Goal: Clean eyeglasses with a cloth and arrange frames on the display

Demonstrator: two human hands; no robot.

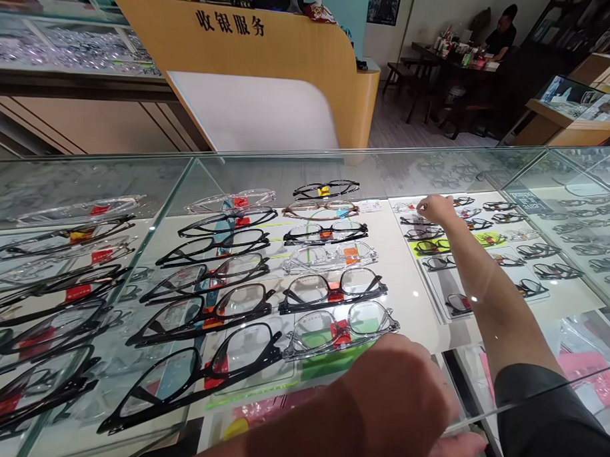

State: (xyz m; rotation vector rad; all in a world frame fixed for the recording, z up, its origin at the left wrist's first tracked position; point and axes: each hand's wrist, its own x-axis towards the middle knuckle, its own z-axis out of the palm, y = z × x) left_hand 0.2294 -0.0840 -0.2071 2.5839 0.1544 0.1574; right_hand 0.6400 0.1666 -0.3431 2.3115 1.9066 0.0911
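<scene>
Inside the glass display case (262, 156), my right arm stretches to the far rows on the right. My right hand (437, 210) is closed, its fingertips at a clear-framed pair of eyeglasses (407, 207) with a red tag. Their exact hold is too small to make out fully. Low in the middle, my left hand (401, 392) is curled at the near side of the case; its fingertips and whatever they grip are hidden. Just beyond it lies a clear pair of glasses (316, 331) with a red tag. Black-framed glasses (204, 365) fill the column to its left.
Several more spectacle rows (53, 330) lie at the left, behind a glass divider (154, 220). A wooden counter (279, 49) with a white panel stands beyond the case. At the back right a person (502, 38) sits at a cluttered table (429, 51).
</scene>
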